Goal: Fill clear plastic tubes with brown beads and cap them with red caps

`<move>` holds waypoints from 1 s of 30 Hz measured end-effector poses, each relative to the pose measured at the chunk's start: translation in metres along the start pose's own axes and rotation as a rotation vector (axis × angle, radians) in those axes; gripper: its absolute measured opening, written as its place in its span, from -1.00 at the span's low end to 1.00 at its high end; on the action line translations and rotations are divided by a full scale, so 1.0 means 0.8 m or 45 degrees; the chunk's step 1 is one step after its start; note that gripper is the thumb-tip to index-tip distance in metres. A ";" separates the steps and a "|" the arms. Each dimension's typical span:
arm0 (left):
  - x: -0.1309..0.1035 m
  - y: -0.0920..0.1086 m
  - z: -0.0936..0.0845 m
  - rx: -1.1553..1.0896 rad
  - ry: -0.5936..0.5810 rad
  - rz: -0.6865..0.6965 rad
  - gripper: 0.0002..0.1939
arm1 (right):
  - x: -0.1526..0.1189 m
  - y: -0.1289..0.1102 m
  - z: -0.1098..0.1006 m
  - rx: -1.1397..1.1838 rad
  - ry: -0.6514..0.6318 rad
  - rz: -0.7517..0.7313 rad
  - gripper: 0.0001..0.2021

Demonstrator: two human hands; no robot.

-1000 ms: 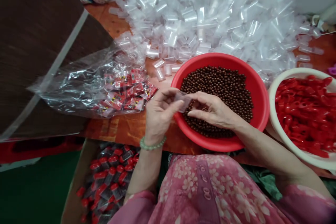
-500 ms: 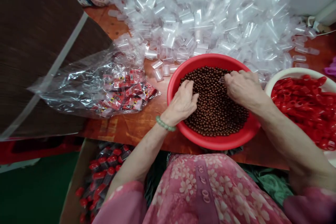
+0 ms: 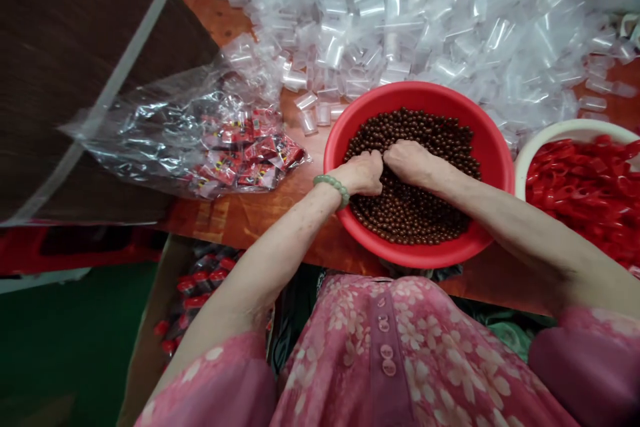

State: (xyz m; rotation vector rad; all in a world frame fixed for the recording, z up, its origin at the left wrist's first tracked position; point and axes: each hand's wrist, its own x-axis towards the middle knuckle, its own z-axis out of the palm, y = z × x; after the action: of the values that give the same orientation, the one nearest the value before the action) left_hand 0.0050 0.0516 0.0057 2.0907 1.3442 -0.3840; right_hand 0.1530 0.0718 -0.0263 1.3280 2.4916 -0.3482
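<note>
A red plastic basin [image 3: 425, 257] holds a mass of small round brown balls [image 3: 415, 223]. Inside it, my left hand [image 3: 367, 173] has its fingers curled down against the balls; a green bead bracelet [image 3: 333, 188] circles that wrist. Close beside it, almost touching, my right hand [image 3: 407, 161] is closed with its knuckles up, over the middle of the basin. The fingertips of both hands are hidden, so whatever lies in them cannot be made out.
Clear plastic cups [image 3: 370, 13] lie heaped behind the basin. A white basin [image 3: 523, 160] of red plastic caps [image 3: 585, 187] stands at right. At left lies a clear bag of red packets [image 3: 245, 153]; below it, a cardboard box [image 3: 150, 320] holds red-capped containers [image 3: 200, 283].
My right hand has moved left from the basin's far right to meet my left hand, which shifted slightly right. A small clear piece seen at my right fingertips is now hidden.
</note>
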 end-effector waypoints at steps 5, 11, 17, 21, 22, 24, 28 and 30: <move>0.001 -0.009 -0.006 -0.084 0.041 0.032 -0.51 | -0.005 -0.001 -0.008 0.171 -0.037 -0.135 -0.75; -0.015 -0.025 0.002 -0.453 0.336 0.304 -0.51 | -0.043 0.019 -0.010 0.568 0.063 -0.163 -0.81; -0.041 -0.026 0.024 -0.484 0.526 0.482 -0.49 | -0.079 0.017 -0.018 1.302 0.296 -0.158 -0.72; -0.042 -0.009 0.047 -0.988 0.532 0.549 -0.47 | -0.090 0.008 -0.021 1.344 0.374 -0.161 -0.79; -0.042 -0.005 0.051 -1.160 0.500 0.579 -0.46 | -0.091 0.006 -0.021 1.341 0.410 -0.159 -0.79; -0.042 0.001 0.056 -1.421 0.441 0.614 -0.49 | -0.093 0.002 -0.020 1.341 0.477 -0.150 -0.75; -0.048 0.001 0.050 -1.477 0.346 0.506 -0.67 | -0.093 -0.002 -0.018 1.385 0.564 -0.187 -0.61; -0.050 -0.001 0.045 -1.470 0.319 0.470 -0.71 | -0.093 -0.001 -0.016 1.431 0.571 -0.211 -0.56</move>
State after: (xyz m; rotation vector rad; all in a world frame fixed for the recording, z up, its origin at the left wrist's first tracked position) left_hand -0.0102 0.0003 -0.0007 1.3259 0.8930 0.6895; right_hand 0.1896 0.0188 0.0131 1.6495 2.8388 -1.8749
